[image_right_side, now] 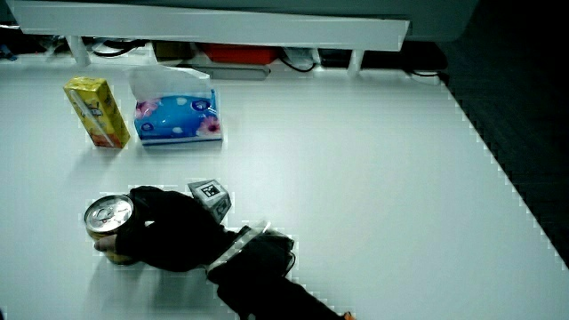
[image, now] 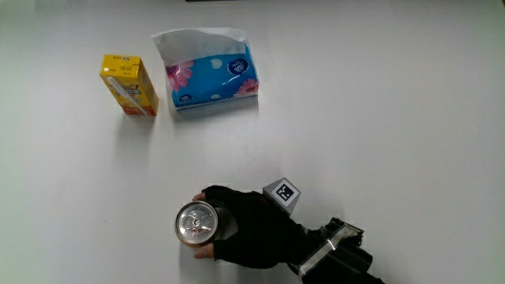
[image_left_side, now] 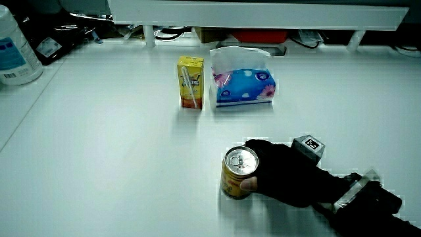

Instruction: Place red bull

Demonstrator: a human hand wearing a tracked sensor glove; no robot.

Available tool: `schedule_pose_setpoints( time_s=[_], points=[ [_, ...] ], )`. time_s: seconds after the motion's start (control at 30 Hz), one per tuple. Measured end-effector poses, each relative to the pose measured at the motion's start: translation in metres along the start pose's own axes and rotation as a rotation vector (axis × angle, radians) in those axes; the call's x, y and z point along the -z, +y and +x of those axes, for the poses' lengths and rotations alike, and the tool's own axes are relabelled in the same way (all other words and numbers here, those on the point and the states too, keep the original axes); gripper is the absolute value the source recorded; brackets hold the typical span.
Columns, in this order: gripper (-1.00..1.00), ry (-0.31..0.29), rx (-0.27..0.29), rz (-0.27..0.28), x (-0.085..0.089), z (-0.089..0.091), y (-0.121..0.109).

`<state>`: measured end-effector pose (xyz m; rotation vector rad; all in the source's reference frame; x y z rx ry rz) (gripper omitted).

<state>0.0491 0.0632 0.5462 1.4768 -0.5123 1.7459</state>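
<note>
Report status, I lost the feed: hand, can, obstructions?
Hand shut on can. Can upright, on table. Juice box and tissue pack well clear.

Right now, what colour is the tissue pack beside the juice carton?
Blue with pink flowers, white tissue sticking out. The tissue pack shows best in the main view.

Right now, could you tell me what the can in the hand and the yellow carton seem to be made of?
Can: likely metal, with a shiny silver top and pull tab.
Yellow carton: probably coated paperboard, with flat printed faces, folded edges and an attached straw.
</note>
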Motion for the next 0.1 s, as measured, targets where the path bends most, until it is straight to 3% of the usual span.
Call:
schedule_pose_setpoints(
  time_s=[0.1],
  points=[
    [-0.80,-0.019,0.025,-0.031,-0.0017,-0.0021,0.0000]
  ],
)
